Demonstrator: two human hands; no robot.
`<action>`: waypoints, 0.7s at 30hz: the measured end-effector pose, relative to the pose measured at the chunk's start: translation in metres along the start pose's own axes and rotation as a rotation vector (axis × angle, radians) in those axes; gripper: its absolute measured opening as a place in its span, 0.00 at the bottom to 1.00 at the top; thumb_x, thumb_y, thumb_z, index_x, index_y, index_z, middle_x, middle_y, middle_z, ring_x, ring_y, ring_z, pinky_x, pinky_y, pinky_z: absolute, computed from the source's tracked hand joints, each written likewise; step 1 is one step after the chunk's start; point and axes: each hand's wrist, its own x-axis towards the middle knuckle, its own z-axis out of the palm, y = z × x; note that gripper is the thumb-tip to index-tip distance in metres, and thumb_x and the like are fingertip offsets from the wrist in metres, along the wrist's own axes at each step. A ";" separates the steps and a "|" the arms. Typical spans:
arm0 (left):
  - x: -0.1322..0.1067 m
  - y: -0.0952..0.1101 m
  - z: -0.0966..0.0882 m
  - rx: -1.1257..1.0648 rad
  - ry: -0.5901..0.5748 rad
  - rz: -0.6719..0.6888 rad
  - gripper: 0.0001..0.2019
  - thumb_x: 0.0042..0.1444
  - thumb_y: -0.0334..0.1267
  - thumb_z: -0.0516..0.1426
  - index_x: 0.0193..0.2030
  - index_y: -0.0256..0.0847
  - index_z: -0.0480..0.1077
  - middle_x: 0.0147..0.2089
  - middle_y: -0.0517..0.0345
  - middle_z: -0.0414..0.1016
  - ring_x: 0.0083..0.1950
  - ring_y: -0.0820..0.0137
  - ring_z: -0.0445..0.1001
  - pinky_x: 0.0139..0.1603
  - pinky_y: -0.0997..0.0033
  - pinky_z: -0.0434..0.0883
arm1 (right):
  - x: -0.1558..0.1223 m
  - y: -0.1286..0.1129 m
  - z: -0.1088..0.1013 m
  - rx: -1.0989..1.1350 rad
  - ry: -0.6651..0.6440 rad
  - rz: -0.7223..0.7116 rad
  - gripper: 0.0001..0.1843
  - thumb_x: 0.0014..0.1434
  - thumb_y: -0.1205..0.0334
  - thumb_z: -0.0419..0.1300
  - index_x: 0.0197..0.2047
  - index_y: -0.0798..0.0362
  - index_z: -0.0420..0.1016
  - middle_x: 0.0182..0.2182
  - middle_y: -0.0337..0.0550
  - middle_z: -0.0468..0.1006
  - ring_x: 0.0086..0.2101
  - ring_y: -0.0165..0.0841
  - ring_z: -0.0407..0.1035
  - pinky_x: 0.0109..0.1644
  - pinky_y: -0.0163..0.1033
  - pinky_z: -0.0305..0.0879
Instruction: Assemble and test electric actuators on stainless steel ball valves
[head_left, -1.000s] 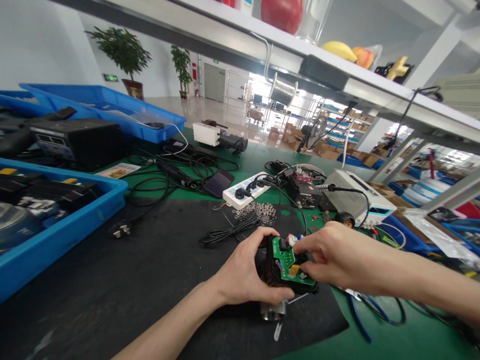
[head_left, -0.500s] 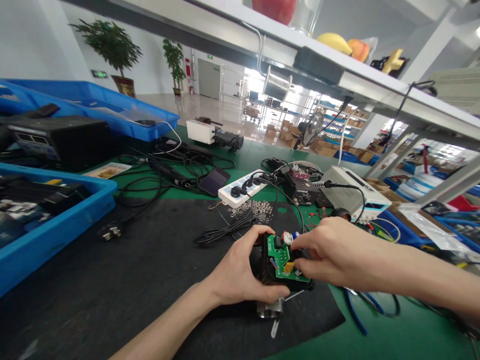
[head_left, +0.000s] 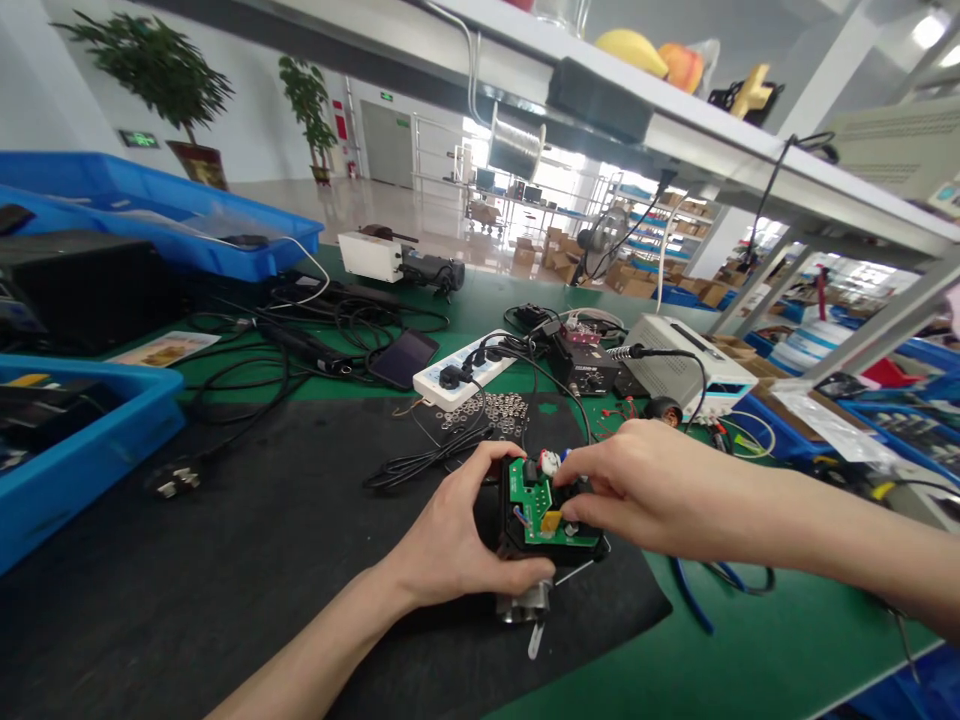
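Note:
My left hand (head_left: 457, 530) is wrapped round a small black device (head_left: 517, 545) with a green circuit board (head_left: 536, 510) on top and a metal part (head_left: 525, 603) at its near end. My right hand (head_left: 637, 490) comes in from the right, its fingers pinched on components at the board's right edge. The device rests on a black mat (head_left: 262, 560) over the green bench.
Blue bins (head_left: 82, 440) stand at the left. A white power strip (head_left: 457, 372), a pile of small metal rings (head_left: 487, 412), black cables (head_left: 420, 462), a soldering station (head_left: 686, 370) and a blue cable (head_left: 694, 600) surround the hands. A shelf (head_left: 675, 110) runs overhead.
The view has shifted so the hands and device sit a little further left and higher in the frame. Both hands keep the same hold on the device.

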 end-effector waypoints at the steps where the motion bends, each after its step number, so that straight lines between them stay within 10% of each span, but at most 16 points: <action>1: 0.000 0.000 0.000 0.000 -0.001 -0.001 0.42 0.42 0.46 0.74 0.61 0.50 0.59 0.56 0.58 0.72 0.55 0.59 0.75 0.57 0.61 0.72 | 0.000 0.001 0.001 -0.002 0.007 -0.010 0.13 0.70 0.52 0.57 0.44 0.47 0.82 0.27 0.40 0.79 0.27 0.29 0.72 0.30 0.34 0.46; 21: -0.002 -0.003 0.001 -0.022 -0.009 -0.019 0.43 0.42 0.45 0.73 0.63 0.50 0.58 0.57 0.56 0.73 0.55 0.58 0.76 0.58 0.60 0.74 | -0.002 0.005 -0.001 -0.126 0.005 -0.064 0.15 0.71 0.53 0.56 0.40 0.52 0.81 0.26 0.42 0.79 0.25 0.27 0.70 0.31 0.35 0.43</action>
